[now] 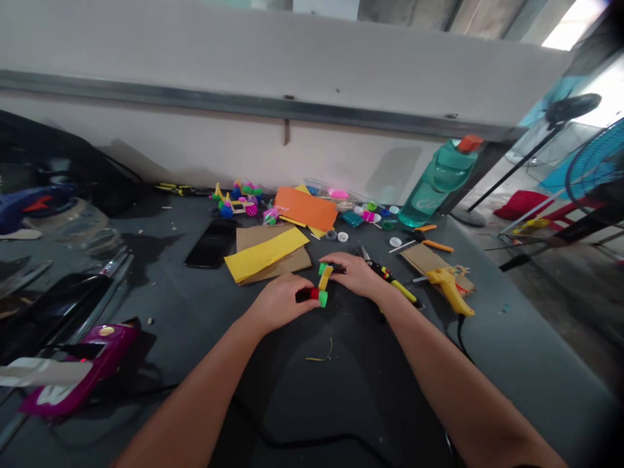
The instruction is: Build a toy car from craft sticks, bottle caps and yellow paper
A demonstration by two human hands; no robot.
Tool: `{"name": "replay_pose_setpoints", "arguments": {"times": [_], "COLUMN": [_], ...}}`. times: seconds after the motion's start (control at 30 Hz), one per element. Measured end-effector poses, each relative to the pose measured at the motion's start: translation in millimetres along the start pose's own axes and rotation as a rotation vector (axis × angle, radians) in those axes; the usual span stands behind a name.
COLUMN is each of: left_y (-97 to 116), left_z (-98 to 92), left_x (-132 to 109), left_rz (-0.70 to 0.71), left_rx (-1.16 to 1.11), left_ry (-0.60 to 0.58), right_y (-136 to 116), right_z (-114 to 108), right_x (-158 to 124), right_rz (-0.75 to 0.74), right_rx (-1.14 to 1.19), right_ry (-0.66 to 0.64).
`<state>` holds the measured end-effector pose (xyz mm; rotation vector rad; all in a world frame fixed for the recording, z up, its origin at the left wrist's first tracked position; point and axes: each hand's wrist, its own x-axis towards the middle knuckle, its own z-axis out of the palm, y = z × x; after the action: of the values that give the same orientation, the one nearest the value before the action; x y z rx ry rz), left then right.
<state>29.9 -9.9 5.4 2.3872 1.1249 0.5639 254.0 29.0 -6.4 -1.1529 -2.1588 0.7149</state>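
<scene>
Over the dark table, my left hand (pixel 280 302) and my right hand (pixel 358 274) grip opposite ends of one small craft piece (pixel 325 278). A yellow strip forms its middle. The left fingers pinch a red part with a bright green end. On the other side, the right fingers close on the second green end, partly hiding it. A thin yellowish scrap (pixel 319 358) lies on the table below the hands. Pliers with black and yellow handles (pixel 397 285) rest by my right wrist. Beyond my left hand, a yellow paper strip (pixel 266 253) lies across brown cardboard (pixel 298 259).
A yellow glue gun (pixel 446 286) rests on cardboard at right, near an orange-handled tool (pixel 437 246) and a tilted green bottle (pixel 433 188). Orange paper (pixel 307 207) and colourful craft bits (pixel 238 200) line the back. At left are a phone (pixel 211 244) and a purple power strip (pixel 114 344).
</scene>
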Motion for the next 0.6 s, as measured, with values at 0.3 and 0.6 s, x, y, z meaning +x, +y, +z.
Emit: {"name": "replay_pose_setpoints", "arguments": {"times": [0.3, 0.6], "left_y": [0.8, -16.6], "left_z": [-0.6, 12.5], "left_x": [-1.6, 5.2], "left_rz": [0.059, -0.140], "left_rx": [-0.122, -0.097], "left_ry": [-0.076, 0.293], "right_y": [-6.0, -6.3], "right_z": [9.7, -8.6], "right_x": [0.3, -0.6], "right_rz": [0.099, 0.144], "right_rx": [0.145, 0.178], "right_ry": [-0.058, -0.069]}}
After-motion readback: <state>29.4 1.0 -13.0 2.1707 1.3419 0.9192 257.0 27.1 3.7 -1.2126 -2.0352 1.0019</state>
